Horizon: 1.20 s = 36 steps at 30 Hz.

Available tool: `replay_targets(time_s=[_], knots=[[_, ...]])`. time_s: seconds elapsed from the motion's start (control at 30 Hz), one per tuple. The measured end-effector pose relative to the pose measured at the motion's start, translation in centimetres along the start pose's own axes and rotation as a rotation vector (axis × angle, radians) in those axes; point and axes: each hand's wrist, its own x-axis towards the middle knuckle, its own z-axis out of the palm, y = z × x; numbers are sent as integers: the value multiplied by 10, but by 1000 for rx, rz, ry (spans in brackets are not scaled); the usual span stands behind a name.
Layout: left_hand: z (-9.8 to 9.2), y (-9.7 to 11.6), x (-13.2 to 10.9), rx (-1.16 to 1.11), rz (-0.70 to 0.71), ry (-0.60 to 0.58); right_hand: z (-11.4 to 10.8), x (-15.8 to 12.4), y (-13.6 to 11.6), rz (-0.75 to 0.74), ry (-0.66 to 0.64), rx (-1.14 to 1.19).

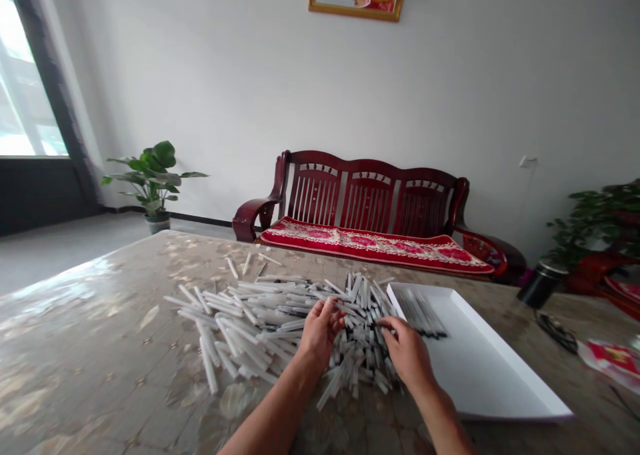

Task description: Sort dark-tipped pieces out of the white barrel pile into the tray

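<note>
A large heap of slim, whitish translucent tubes (250,328) spreads over the table, many with black parts on the right side; they look like pens or pen parts. Over the heap's right half, my left hand (320,328) has thumb and fingertips pinched on what looks like a slim translucent pen (350,307). My right hand (406,350) is by the heap's right edge, beside the tray, its thumb and forefinger closed near a small dark piece I cannot make out clearly. In the white tray (493,348), a row of translucent pens (420,312) with black ends lies along the left side.
The patterned table (115,348) extends left. Right of the tray are a black cylinder (543,283), a black cable (555,335) and a red-and-white packet (613,362). Beyond the table stands a wooden bench (370,202) with a red cushion; a potted plant (155,175) stands left.
</note>
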Motion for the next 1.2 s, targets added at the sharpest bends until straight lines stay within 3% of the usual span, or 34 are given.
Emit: replay_targets(time_s=[0.07, 0.23, 0.43, 0.6, 0.7, 0.83, 1.0, 1.2], knots=[[-1, 0, 1, 31, 68, 55, -4, 0, 1, -25, -58, -87], [-3, -9, -1, 93, 170, 63, -5, -4, 0, -73, -165, -189], [-1, -12, -4, 150, 186, 64, 11, -11, -4, -91, -142, -359], [-1, -13, -3, 161, 177, 64, 22, -12, 0, -79, -114, -316], [-1, -13, -4, 151, 163, 66, 24, -9, 3, -24, -76, -189], [0, -12, -6, 134, 150, 73, 23, -5, -1, 57, 55, 182], [1, -13, -7, 118, 133, 70, 19, -5, -17, 249, 61, 647], [1, -19, -8, 80, 103, 33, 21, -7, -24, 355, 126, 876]])
